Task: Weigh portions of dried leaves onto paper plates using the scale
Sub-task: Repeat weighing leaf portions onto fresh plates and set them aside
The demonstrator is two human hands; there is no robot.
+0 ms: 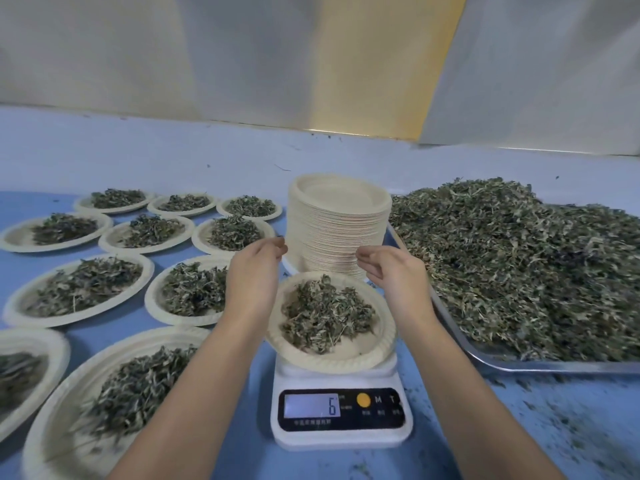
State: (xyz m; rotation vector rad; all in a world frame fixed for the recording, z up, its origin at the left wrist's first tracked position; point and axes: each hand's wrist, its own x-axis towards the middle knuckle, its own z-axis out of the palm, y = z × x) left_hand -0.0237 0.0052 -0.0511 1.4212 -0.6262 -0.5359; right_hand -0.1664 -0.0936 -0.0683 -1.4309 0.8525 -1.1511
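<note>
**Portion on the scale, both hands hovering empty**

My left hand and right hand hang above the far rim of the paper plate. Their fingers are loosely curled, with a gap between the two hands. I see nothing gripped in either, and neither appears to touch the plate.

The plate sits on the scale, overhanging the platform and seemingly tipped a little toward my left. A loose mound of dried leaves lies in its well. The display shows what reads as a 6; the unit is too small to make out.

I judge this load to be very light and easily upset. The plate looks thin and likely to flex if lifted by one edge. The leaves look brittle and unbound, so they would slide or spill at any tilt.

I would take the plate at two opposite points of its crimped rim, fingers underneath and thumbs on top, and carry it level. Any top-up would be a small soft pinch from the leaf heap on the metal tray to my right, since squeezing would crumble the leaves.

The stack of empty plates stands just behind the scale, close to both hands. Filled plates cover the blue worktop on my left, and leaf scraps lie scattered near the tray.
</note>
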